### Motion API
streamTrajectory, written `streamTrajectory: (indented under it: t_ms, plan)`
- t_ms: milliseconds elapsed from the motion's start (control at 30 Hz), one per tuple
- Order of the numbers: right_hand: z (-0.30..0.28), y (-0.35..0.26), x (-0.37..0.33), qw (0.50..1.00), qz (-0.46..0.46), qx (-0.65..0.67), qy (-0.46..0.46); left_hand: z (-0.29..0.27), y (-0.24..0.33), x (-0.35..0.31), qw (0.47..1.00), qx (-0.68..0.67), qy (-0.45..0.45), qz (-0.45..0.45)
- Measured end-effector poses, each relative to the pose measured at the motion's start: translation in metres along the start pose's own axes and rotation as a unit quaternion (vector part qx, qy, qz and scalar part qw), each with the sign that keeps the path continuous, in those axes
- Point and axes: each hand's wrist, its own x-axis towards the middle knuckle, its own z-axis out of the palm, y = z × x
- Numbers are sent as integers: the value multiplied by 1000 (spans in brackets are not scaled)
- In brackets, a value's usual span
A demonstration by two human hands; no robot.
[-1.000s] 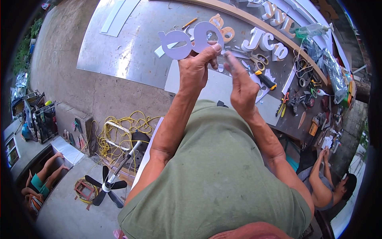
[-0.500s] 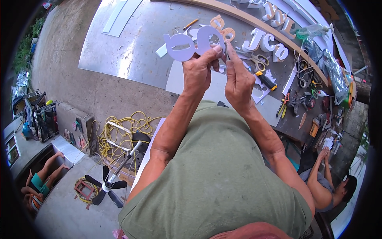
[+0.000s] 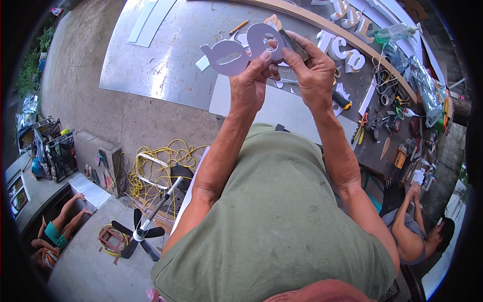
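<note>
My left hand pinches a pale cut-out of joined curvy letter shapes, with the thumb on its face and fingers behind. My right hand grips a dark, thin sheet that looks like sandpaper. The sheet lies against the right edge of the cut-out, above the metal-topped table. Behind the cut-out a tan curled piece shows in part. To the right of my right hand stand white block letters.
On the table lie a pencil, a yellow-and-black handled tool, pliers and a plastic bottle. A long wooden strip crosses behind. Another person sits at right. Yellow rope and a fan are at lower left.
My right hand has turned and shifted right and up, and the dark sheet now shows more. The cut-out has tilted and risen slightly in my left hand.
</note>
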Motion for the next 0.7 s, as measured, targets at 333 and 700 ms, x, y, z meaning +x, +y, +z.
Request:
streamTrajectory:
  t_ms: [333, 700]
  plan:
    - [0, 12, -12, 992, -35, -117, -27, 14, -4, 1, 993, 42, 96, 51]
    - [11, 17, -19, 967, -133, -216, -3, 15, -10, 7, 991, 35, 109, 65]
